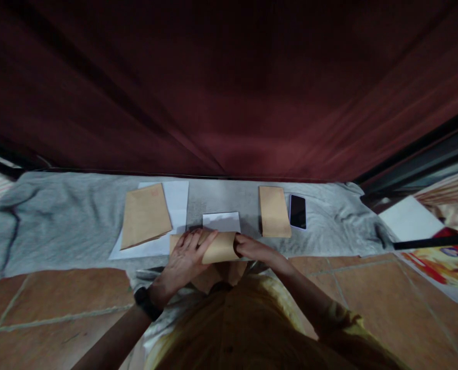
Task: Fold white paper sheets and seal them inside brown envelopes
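Observation:
A brown envelope [221,247] lies on the grey cloth [67,221] just in front of me. My left hand [184,259] rests flat on its left half, fingers stretched out. Fingers curled, my right hand [252,249] grips the envelope's right end. A folded white sheet [221,221] lies just behind the envelope. Farther left, a stack of brown envelopes [144,215] sits on white paper [178,198]. Another brown envelope [274,211] lies to the right beside a black phone [297,211].
A dark red curtain [229,87] hangs behind the cloth. The floor is orange-brown tile [51,303]. At the right lie a white sheet [409,218] and colourful printed paper [444,262]. I wear a black watch [147,303] on the left wrist.

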Motion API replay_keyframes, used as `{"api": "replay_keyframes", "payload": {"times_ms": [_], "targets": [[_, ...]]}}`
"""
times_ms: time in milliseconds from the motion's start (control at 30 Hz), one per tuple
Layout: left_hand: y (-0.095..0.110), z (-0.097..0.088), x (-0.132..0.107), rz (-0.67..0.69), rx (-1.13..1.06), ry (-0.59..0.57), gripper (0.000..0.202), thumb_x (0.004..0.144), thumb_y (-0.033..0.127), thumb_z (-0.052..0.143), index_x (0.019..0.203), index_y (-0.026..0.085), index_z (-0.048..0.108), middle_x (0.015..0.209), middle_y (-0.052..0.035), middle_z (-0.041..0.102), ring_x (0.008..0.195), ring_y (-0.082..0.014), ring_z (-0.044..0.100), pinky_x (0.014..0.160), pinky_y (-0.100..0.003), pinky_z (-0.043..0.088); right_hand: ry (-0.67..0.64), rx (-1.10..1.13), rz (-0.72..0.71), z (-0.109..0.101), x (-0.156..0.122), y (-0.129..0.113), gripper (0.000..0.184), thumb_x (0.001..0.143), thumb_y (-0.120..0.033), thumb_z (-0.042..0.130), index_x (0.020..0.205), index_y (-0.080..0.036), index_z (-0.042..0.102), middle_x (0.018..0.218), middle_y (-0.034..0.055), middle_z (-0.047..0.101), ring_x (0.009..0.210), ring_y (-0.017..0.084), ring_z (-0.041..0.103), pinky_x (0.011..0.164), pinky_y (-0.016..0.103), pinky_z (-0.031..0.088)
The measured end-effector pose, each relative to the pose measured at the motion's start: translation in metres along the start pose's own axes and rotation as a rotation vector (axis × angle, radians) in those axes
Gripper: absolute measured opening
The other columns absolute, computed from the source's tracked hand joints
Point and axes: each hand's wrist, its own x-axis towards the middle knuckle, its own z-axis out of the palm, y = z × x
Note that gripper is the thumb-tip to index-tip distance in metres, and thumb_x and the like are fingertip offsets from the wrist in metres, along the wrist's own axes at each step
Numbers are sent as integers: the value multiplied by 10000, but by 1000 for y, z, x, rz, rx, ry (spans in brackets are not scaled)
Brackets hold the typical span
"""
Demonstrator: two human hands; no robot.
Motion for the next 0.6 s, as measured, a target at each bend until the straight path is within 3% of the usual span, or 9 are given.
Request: {"api": "replay_keyframes", "payload": {"times_ms": [67, 167, 233, 333, 433, 600], "targets": [[-8, -1, -4, -37, 6, 12, 862, 784, 291, 721, 1566, 223, 364, 1351, -162, 586, 1264, -331, 550, 1116, -457, 392, -1, 79, -10, -9, 2, 8, 290, 901, -326, 624, 1151, -228, 732, 1089, 29, 745, 1026, 220, 670, 950, 363, 535], [-20, -1, -13, -114, 33, 15, 876, 784, 292, 722, 1571, 217, 346, 1338, -157, 597, 1245, -329, 564, 1107, -451, 403, 182, 159, -1, -20, 6, 23, 333, 929, -395, 556, 1166, -218, 710, 1106, 53, 742, 983, 205, 695, 890, 347, 561], [-28, 2, -22, -174, 58, 21, 860, 794, 319, 719, 1566, 214, 354, 1330, -158, 604, 1232, -330, 576, 1098, -450, 412, 365, -34, 67, -25, 12, 32, 318, 945, -377, 522, 1150, -210, 699, 1068, 60, 739, 904, 192, 706, 815, 324, 576], [-36, 8, -35, -259, 85, 29, 851, 808, 381, 708, 1565, 218, 355, 1314, -158, 617, 1204, -336, 596, 1064, -455, 437, 555, -426, 184, -26, 23, 45, 262, 930, -290, 554, 1135, -195, 687, 1050, 72, 725, 921, 196, 703, 851, 318, 562], [-40, 14, -46, -331, 92, 15, 884, 808, 431, 704, 1578, 216, 326, 1310, -157, 620, 1172, -337, 613, 1027, -458, 459, 587, -569, 256, -18, 35, 54, 271, 907, -305, 640, 1140, -171, 669, 1076, 118, 707, 1036, 252, 685, 913, 357, 541], [-41, 19, -57, -396, 103, 5, 918, 811, 463, 703, 1586, 192, 293, 1299, -159, 623, 1164, -346, 614, 1023, -471, 461, 605, -739, 329, 3, 50, 60, 492, 876, -377, 718, 1285, -144, 574, 1234, 208, 655, 1122, 309, 656, 899, 390, 540]]}}
